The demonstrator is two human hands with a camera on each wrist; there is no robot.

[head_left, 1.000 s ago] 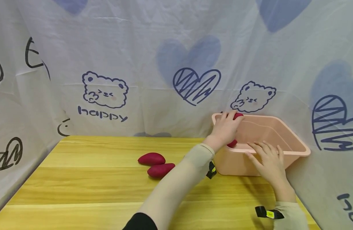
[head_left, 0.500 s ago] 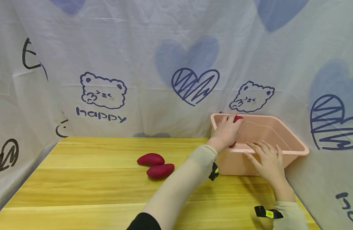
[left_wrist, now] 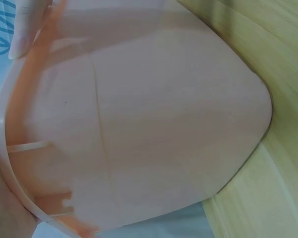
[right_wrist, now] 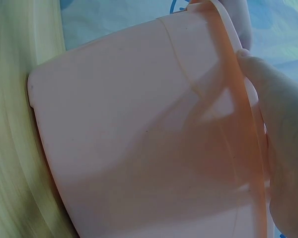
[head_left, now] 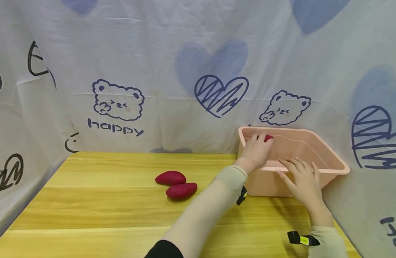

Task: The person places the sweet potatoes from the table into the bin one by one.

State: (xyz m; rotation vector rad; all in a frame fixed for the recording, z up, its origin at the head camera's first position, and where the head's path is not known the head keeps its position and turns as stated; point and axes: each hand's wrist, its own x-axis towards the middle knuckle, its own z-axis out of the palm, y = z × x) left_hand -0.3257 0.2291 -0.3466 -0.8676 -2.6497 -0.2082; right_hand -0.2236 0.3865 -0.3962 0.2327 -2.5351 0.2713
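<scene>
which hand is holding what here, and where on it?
The left hand holds a red sweet potato inside the pink tub, fingers over its top. The right hand only rests on the tub's near rim.

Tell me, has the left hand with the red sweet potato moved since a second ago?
Yes. The left hand has sunk lower with the sweet potato, from above the rim of the pink tub to down inside it.

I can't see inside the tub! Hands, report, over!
Left hand grips a red sweet potato inside the pink tub. Right hand rests on the rim. Two sweet potatoes wait outside. Nothing blocking.
</scene>
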